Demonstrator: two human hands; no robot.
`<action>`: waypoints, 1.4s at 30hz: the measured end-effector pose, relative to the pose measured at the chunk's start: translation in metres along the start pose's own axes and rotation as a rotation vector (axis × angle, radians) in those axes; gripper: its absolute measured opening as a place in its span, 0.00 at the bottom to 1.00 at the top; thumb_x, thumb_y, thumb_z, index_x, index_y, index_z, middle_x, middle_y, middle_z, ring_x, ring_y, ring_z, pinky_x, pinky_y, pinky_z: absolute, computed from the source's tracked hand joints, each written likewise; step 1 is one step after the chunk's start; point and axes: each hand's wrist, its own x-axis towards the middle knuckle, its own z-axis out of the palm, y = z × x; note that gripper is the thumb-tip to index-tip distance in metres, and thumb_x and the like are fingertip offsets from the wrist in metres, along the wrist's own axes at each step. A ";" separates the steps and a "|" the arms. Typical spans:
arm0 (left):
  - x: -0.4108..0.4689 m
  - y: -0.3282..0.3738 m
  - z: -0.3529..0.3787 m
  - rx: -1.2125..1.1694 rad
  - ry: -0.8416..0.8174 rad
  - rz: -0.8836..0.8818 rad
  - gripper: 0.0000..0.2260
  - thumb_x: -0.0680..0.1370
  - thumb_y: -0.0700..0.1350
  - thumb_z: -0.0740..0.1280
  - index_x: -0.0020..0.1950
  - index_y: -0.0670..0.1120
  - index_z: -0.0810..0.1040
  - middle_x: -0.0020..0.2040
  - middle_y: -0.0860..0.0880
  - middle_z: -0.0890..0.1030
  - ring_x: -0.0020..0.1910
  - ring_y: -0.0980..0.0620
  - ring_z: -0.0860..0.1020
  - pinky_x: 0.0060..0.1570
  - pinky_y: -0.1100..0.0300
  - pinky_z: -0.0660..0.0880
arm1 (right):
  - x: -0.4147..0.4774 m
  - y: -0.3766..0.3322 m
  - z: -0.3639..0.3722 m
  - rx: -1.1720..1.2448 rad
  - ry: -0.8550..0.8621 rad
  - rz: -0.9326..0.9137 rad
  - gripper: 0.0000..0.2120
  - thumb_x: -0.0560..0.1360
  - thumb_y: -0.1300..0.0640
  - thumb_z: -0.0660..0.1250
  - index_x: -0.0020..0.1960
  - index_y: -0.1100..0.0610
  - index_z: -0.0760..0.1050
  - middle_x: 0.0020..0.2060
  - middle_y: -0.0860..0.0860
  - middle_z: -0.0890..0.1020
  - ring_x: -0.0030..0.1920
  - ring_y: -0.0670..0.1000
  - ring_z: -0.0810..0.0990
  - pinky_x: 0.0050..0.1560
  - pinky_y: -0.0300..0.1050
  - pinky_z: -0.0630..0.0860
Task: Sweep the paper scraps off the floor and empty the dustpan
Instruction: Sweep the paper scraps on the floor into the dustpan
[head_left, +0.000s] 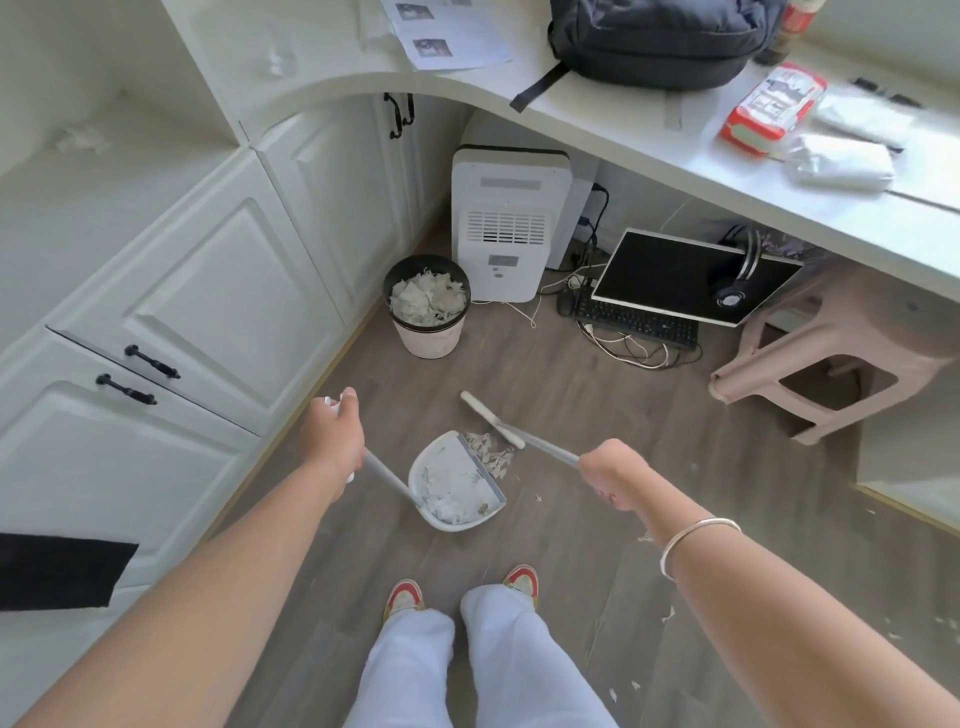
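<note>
A white dustpan (457, 483) sits on the wooden floor in front of my feet, with paper scraps inside it. My left hand (332, 431) grips the top of its long white handle. My right hand (615, 475) grips the broom's handle. The white broom head (491, 418) rests on the floor just beyond the pan's lip. A small heap of paper scraps (491, 452) lies between the broom head and the pan. A round bin (427, 306) with a dark liner stands further off by the cabinets, full of white scraps.
White cabinets (208, 291) run along the left. A white appliance (511, 223), a monitor (691, 275), a keyboard (636, 322) and loose cables lie under the desk. A pink stool (831, 358) stands at the right. A few scraps (667, 616) lie by my right foot.
</note>
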 end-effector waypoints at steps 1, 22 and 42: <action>0.001 0.000 -0.007 -0.005 0.001 0.004 0.20 0.83 0.53 0.55 0.72 0.46 0.65 0.31 0.47 0.67 0.26 0.47 0.65 0.28 0.61 0.62 | -0.002 0.001 0.001 -0.022 0.022 -0.002 0.08 0.73 0.58 0.60 0.44 0.60 0.76 0.36 0.57 0.78 0.32 0.56 0.76 0.32 0.41 0.71; 0.026 -0.037 -0.048 0.075 -0.039 0.022 0.23 0.79 0.58 0.56 0.63 0.41 0.69 0.51 0.33 0.79 0.45 0.31 0.80 0.33 0.48 0.77 | -0.026 0.007 0.093 0.091 -0.085 0.111 0.07 0.77 0.61 0.56 0.46 0.61 0.72 0.31 0.56 0.73 0.25 0.50 0.69 0.21 0.33 0.63; 0.016 -0.037 -0.059 0.105 -0.048 0.035 0.24 0.80 0.57 0.56 0.65 0.39 0.69 0.63 0.35 0.78 0.60 0.31 0.78 0.57 0.36 0.75 | -0.081 -0.046 0.022 -0.018 -0.302 0.131 0.09 0.78 0.57 0.54 0.42 0.58 0.70 0.24 0.48 0.67 0.16 0.43 0.61 0.16 0.30 0.56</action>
